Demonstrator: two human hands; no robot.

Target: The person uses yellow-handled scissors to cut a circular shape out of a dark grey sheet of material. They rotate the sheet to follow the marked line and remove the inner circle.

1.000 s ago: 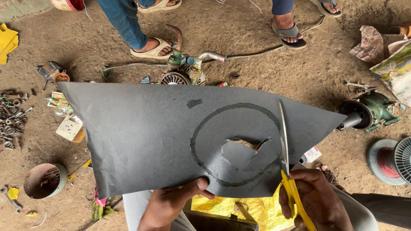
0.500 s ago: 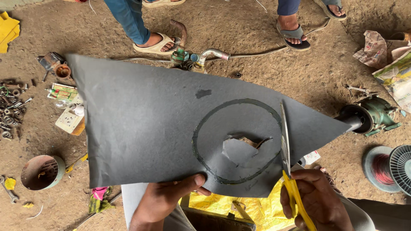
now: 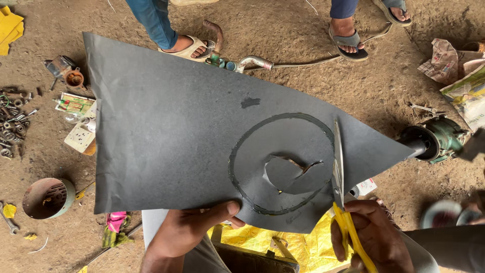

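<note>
Moved: grey sheet (image 3: 172,131) swung upward since earlier.
Left hand (image 3: 187,230): pinched sheet's near edge.
Right hand (image 3: 374,235): gripped yellow-handled scissors (image 3: 337,167), blades on the sheet beyond.

left hand (image 3: 189,230) pinching, thumb on top, right hand (image 3: 371,235) gripping closed

Dirt floor (image 3: 303,30) throughout. Far side: two sandalled feet of other persons, one beige sandal (image 3: 184,48) left of a curved rusty pipe (image 3: 216,33), one dark sandal (image 3: 348,43) further right. Left edge: scattered nuts and bolts (image 3: 12,126), a white socket box (image 3: 81,137), a small copper-wound part (image 3: 73,78). Near left: an open rusty round can (image 3: 48,198), a pink rag (image 3: 115,221). Right: a green pump body (image 3: 439,137), a small spanner (image 3: 422,107), crumpled printed sacks (image 3: 457,60). Near centre: yellow plastic sheeting (image 3: 303,242).
</note>
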